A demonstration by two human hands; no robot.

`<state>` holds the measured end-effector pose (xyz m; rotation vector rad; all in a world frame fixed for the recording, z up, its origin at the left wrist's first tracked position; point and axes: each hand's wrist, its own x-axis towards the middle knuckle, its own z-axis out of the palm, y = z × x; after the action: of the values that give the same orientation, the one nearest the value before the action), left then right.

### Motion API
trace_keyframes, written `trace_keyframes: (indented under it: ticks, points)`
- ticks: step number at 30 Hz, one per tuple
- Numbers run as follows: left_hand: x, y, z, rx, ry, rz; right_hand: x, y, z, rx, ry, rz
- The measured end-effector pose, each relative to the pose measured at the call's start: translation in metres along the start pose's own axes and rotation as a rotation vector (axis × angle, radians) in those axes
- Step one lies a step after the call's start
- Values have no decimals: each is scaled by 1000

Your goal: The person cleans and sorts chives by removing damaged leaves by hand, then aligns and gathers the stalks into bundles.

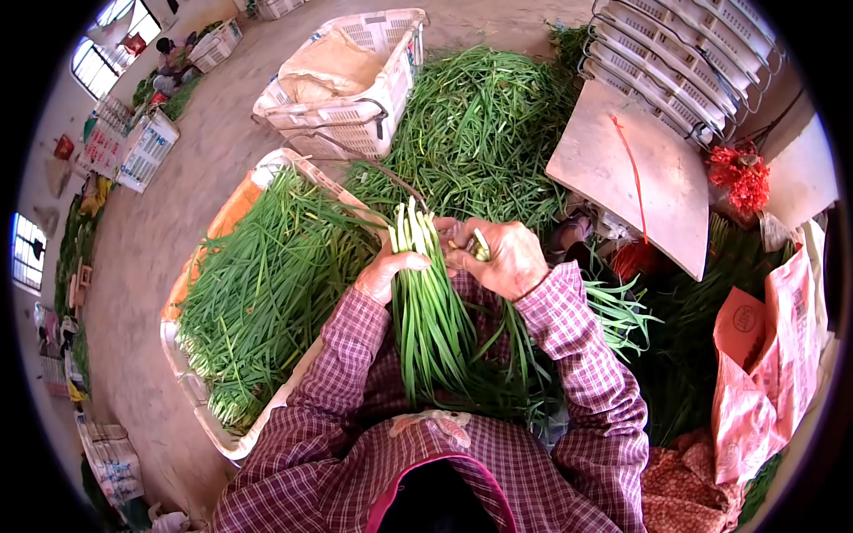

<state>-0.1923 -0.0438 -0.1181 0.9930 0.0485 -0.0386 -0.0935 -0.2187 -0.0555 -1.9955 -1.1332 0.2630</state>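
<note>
In the head view, the left hand (380, 275) is closed around a fat bunch of long green stalks (428, 306). The pale ends point up and the leaves hang down over the lap. The right hand (515, 259) is curled shut around a few stalks (481, 246), just beside the bunch.

The bunch could slip apart if the left hand gets loose, because only the top part is held. Thin stalks could bend or snap if the fingers squeeze too hard. The long leaves could get tangled, since they hang close together near the checked sleeves (582, 329).

On the left is a big crate (211, 429) full of more green leaves. Ahead, a big green pile (480, 115) lies on the dusty floor (142, 258), next to a white crate (351, 140) with a tan sack (329, 67) in it. To the right are a flat board (595, 147) with a red string (630, 160) on it, stacked crates (662, 58), red ties (742, 182) and a pink bag (777, 355). Far off, near a window (99, 67), another person (166, 60) is low down by some greens.
</note>
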Motion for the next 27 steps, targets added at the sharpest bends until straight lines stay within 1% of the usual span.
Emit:
trace_keyframes:
  ticks: [1,3,7,9,13,16,18,19,21,23,25,26,27]
  points:
    - [-1,0,-3,0,1,-1,-1,1,7,-14,-14,-12]
    - [-1,-5,-12,175,100,18,-1,-4,14,-69,61,-121]
    - [1,-11,-17,171,117,8,1,0,23,-111,71,-116]
    - [1,-8,-12,193,99,9,3,0,26,-207,93,-80]
    - [2,-5,-9,155,89,38,5,6,33,-230,80,-74]
    - [1,1,-1,90,41,68,6,7,29,-176,71,-96]
    - [1,3,-3,118,16,75,6,10,25,-16,-44,-15]
    - [0,4,-2,117,16,76,6,12,24,-16,-45,-15]
    - [-2,6,1,106,39,78,5,16,23,135,-45,-53]
    - [-2,6,1,61,17,55,2,17,14,159,-62,-79]
    - [-2,5,-1,17,-6,30,-1,9,-4,355,-152,22]
    - [-2,4,-2,-18,-18,30,-3,7,-15,534,-187,20]
    - [-1,3,-3,-53,-31,31,-3,17,-22,523,-217,73]
